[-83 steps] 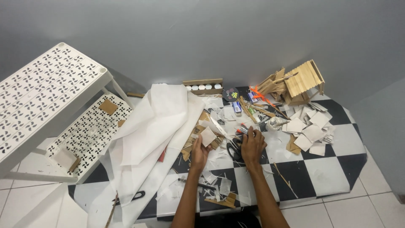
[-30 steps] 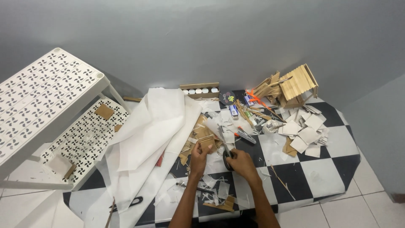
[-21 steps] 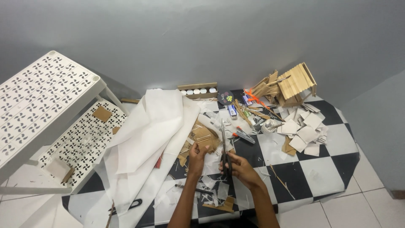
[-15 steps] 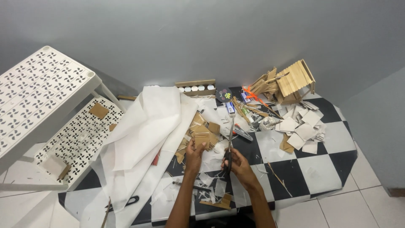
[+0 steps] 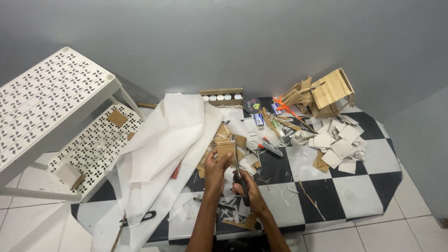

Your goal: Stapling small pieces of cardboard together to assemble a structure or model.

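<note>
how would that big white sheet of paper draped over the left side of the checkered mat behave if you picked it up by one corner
The big white sheet of paper would probably flop and sag, since it already lies in soft folds and creases. It looks thin, so likely light for its size. Because it spreads from the black and white checkered mat towards the white perforated rack, lifting it might drag loose cardboard scraps along.

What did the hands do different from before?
Earlier the right hand lay open on the scraps; it has since picked up the scissors and brought them to the cardboard piece that the left hand lifted and still holds. The white paper and stick house stayed put.
</note>
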